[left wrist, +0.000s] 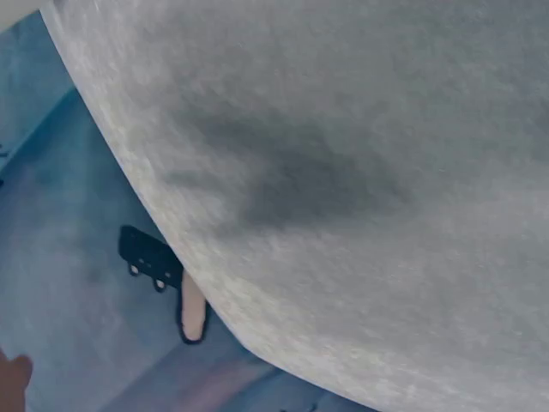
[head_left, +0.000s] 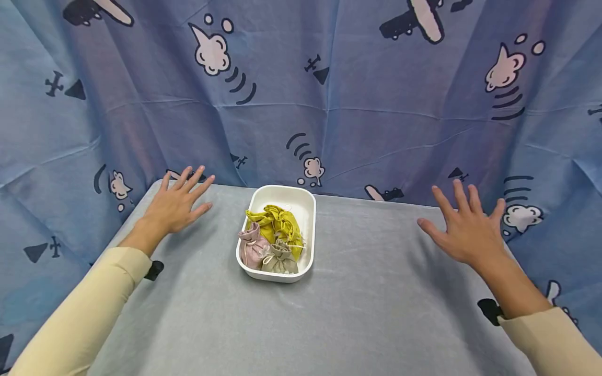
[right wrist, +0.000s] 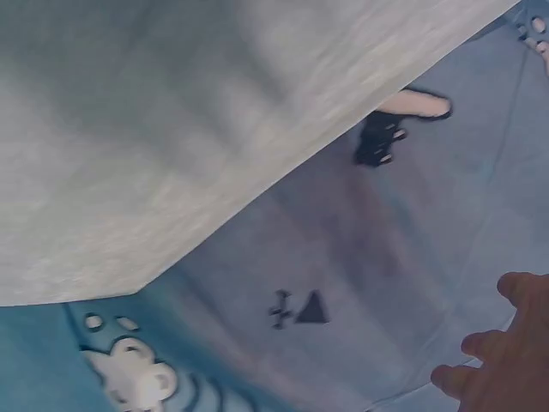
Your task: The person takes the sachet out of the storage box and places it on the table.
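My left hand (head_left: 176, 204) hovers over the table's far left, its fingers spread and straight, holding nothing. On the right side my right hand (head_left: 470, 230) is likewise spread in the air above its own shadow. Between them, nearer the left hand, stands a white plastic tub (head_left: 308, 230). Inside it lie small drawstring pouches: a crumpled yellow-green one (head_left: 288, 225) at the back, a pink one (head_left: 254, 248) at front left and a beige one (head_left: 280, 259) at front right. Neither hand touches the tub. In the right wrist view a few fingertips (right wrist: 485, 346) show at the lower right.
A grey cloth-covered table (head_left: 329, 324) spreads under both hands. Its far edge meets a blue printed curtain (head_left: 282, 68), which also hangs along the left and right sides. Dark bands sit at both wrists by the cream sleeves (head_left: 89, 308).
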`<move>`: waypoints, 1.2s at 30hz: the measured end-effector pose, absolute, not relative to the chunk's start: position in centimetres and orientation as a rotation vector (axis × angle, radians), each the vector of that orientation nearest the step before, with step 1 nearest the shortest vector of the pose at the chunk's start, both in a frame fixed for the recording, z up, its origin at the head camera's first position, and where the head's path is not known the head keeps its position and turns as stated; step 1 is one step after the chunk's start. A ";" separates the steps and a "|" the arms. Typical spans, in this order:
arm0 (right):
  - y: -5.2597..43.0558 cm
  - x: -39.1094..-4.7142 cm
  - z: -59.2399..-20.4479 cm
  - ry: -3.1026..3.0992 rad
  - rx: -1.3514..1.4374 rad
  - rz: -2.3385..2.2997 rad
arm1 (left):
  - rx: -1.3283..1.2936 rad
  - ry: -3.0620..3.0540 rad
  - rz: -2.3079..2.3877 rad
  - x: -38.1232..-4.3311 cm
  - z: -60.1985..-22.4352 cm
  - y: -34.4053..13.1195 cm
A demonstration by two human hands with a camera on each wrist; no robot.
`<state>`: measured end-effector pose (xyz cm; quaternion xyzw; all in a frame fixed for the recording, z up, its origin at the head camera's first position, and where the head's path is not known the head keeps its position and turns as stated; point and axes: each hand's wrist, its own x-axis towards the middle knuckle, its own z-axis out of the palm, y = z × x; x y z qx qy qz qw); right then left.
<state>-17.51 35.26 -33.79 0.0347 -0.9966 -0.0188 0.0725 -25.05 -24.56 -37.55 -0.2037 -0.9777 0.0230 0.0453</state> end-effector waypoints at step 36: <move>21.8 -14.9 -32.7 -2.982 0.891 0.655 | -1.212 -2.952 -0.114 -24.6 -39.2 -19.5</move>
